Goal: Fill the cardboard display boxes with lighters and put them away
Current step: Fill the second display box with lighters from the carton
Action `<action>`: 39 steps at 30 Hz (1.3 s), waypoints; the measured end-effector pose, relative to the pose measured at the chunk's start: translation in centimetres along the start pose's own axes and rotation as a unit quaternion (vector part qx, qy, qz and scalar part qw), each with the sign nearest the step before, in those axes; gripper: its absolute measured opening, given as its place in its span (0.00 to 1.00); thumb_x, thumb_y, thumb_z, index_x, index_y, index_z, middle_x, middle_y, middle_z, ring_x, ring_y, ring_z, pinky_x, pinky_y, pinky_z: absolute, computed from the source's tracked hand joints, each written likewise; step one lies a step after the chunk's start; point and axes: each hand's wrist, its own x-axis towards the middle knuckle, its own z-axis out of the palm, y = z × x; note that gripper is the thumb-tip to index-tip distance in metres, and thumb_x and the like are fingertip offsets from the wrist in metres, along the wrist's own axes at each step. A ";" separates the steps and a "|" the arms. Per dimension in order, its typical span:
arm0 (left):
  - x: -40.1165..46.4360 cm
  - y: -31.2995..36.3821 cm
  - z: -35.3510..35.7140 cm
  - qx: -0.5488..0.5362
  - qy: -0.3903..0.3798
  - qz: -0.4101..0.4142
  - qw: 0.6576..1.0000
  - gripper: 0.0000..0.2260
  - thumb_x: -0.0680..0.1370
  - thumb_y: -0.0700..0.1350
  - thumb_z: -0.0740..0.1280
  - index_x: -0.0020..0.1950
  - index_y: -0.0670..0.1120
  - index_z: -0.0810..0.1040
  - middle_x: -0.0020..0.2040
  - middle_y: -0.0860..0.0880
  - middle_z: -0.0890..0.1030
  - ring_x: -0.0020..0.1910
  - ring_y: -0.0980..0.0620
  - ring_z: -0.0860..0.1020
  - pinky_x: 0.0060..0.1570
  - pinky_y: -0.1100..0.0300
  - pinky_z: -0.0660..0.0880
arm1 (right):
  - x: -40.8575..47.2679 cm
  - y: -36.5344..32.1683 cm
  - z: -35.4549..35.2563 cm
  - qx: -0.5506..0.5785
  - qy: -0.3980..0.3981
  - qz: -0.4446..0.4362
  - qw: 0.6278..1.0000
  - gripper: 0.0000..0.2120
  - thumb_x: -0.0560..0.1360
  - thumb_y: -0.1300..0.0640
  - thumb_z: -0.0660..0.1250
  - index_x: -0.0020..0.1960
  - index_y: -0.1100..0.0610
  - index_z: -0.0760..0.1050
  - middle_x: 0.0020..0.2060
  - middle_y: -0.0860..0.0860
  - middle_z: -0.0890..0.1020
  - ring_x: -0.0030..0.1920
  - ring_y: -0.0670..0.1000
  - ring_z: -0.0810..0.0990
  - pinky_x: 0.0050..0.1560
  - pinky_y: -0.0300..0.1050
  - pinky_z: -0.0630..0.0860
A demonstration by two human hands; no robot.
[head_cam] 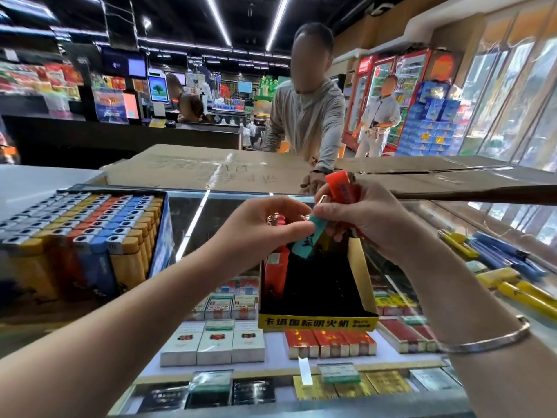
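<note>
Indoors, shop: glass counter (193,212); left hand (265,224) pinches teal lighter (304,241), right hand (361,215) grips orange lighter (340,188).

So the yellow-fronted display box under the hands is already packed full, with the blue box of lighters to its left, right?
Not quite. The head view shows the yellow-fronted display box mostly empty: only a few red lighters stand at its left side. The left hand pinches a teal lighter over it. The full blue box does sit to its left.
</note>
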 end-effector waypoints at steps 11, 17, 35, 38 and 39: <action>-0.2 0.5 0.0 -0.045 -0.020 0.021 0.999 0.14 0.71 0.38 0.70 0.52 0.54 0.76 0.38 0.53 0.82 0.38 0.57 0.81 0.38 0.67 0.76 | 0.1 0.2 1.0 -0.007 0.041 -0.078 0.996 0.14 0.65 0.54 0.72 0.45 0.62 0.76 0.28 0.52 0.79 0.25 0.48 0.77 0.24 0.38 0.73; 0.2 0.4 -0.6 0.005 -0.005 0.029 1.000 0.16 0.71 0.37 0.70 0.46 0.59 0.77 0.42 0.58 0.80 0.40 0.57 0.81 0.38 0.61 0.79 | 0.8 1.7 -1.1 -0.015 0.262 -0.045 0.964 0.07 0.71 0.57 0.71 0.42 0.57 0.74 0.32 0.54 0.77 0.27 0.46 0.76 0.27 0.36 0.73; 3.2 1.6 0.4 0.334 -0.049 0.070 0.939 0.10 0.71 0.44 0.72 0.51 0.53 0.81 0.41 0.59 0.77 0.40 0.60 0.77 0.40 0.67 0.74 | 0.9 2.9 -1.8 -0.020 0.294 0.036 0.955 0.06 0.74 0.56 0.68 0.42 0.58 0.74 0.33 0.53 0.77 0.26 0.40 0.75 0.27 0.33 0.71; 3.4 1.9 0.7 0.379 -0.039 0.101 0.919 0.10 0.71 0.44 0.72 0.51 0.51 0.82 0.41 0.59 0.75 0.39 0.60 0.75 0.41 0.68 0.72 | 0.9 2.9 -1.8 -0.016 0.295 0.035 0.955 0.06 0.74 0.57 0.68 0.42 0.58 0.75 0.32 0.53 0.77 0.26 0.41 0.75 0.26 0.33 0.72; 3.5 1.9 0.7 0.383 -0.036 0.102 0.917 0.10 0.71 0.44 0.73 0.51 0.51 0.82 0.41 0.59 0.75 0.38 0.61 0.74 0.41 0.68 0.71 | 1.0 2.9 -1.8 -0.016 0.295 0.035 0.955 0.06 0.74 0.56 0.68 0.42 0.58 0.75 0.33 0.53 0.77 0.26 0.41 0.75 0.26 0.33 0.72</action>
